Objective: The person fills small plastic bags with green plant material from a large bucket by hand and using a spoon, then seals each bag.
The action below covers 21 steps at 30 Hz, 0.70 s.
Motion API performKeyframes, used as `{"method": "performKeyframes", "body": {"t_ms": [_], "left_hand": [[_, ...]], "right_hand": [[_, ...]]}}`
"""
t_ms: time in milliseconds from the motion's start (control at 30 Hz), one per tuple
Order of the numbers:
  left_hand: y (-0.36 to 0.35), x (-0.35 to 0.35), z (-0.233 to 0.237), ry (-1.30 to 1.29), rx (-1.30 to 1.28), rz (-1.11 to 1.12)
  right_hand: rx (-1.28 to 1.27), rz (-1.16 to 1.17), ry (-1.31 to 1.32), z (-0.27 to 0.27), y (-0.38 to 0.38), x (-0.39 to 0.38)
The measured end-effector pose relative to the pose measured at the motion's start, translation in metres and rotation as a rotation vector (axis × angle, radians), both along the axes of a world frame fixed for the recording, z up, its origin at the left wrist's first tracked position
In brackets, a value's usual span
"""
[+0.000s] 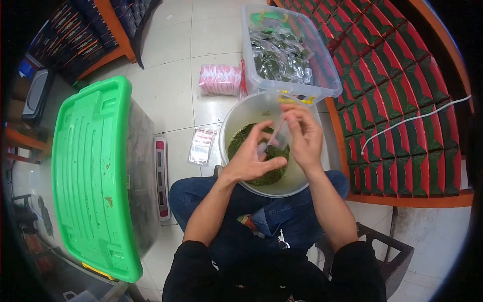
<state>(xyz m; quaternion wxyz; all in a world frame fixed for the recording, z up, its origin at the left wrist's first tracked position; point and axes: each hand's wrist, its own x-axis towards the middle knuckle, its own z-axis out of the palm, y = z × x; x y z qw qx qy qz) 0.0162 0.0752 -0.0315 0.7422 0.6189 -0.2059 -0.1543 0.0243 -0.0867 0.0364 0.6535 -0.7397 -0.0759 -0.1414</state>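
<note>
A small clear zip bag (281, 135) with a pinkish edge hangs between my hands, blurred by motion. My right hand (305, 137) pinches it near its upper edge. On the bag's other side is my left hand (250, 157), its thumb stretched out and apart from its curved fingers; whether they touch the plastic I cannot make out. Both hands are over a round whitish tub (226, 118) that stands in front of my lap. Chopped dried green leaves (272, 176) lie in the tub, partly hidden by my hands.
Behind the tub, a clear plastic bin (327, 75) holds many filled small bags (282, 55). A pink-striped pack (220, 79) and flat zip bags (202, 146) lie on the floor. Left are a green-lidded box (93, 176) and a narrow scale (161, 178); right, racked red-and-green packets (397, 116) with a white cable (402, 123).
</note>
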Motion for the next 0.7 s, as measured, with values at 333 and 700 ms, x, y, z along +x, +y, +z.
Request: {"method": "performKeyframes", "body": {"t_ms": [333,700], "left_hand": [[0.006,-0.001,0.016,-0.074,0.166,0.259],[0.004,0.000,0.014,0.153,-0.105,0.014]], "right_hand": [[-0.924,-0.260,-0.355,0.021,-0.003,-0.017],[-0.610,0.349,0.337,0.032,-0.018,-0.024]]}}
